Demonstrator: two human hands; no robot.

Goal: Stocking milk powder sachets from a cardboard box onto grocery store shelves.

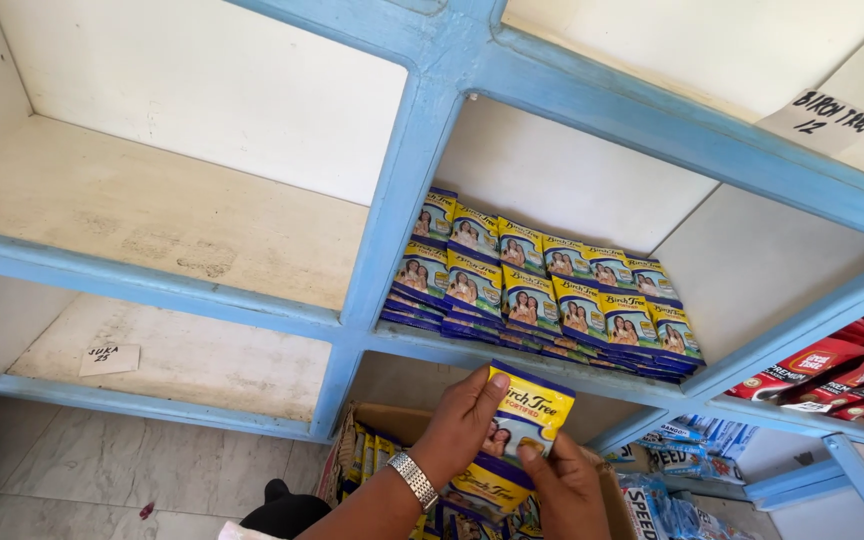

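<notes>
Left hand [460, 418] and right hand [564, 488] pinch a yellow-and-blue sachet [529, 412] above an open cardboard box [392, 425] of what look like matching sachets, below the shelf compartment [592, 195] holding sachet rows [542, 290].

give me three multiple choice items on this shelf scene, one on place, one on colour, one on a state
1. Where do the stacked packets lie?
A. in the middle shelf compartment
B. on the floor
C. in the top left compartment

2. What colour is the shelf frame?
A. red
B. light blue
C. black

3. How is the yellow packet held?
A. by neither hand
B. by one hand only
C. by both hands

Answers: 1 A, rows of them fill that compartment; 2 B, every rail is light blue; 3 C, the left hand and right hand both grip it.
</notes>
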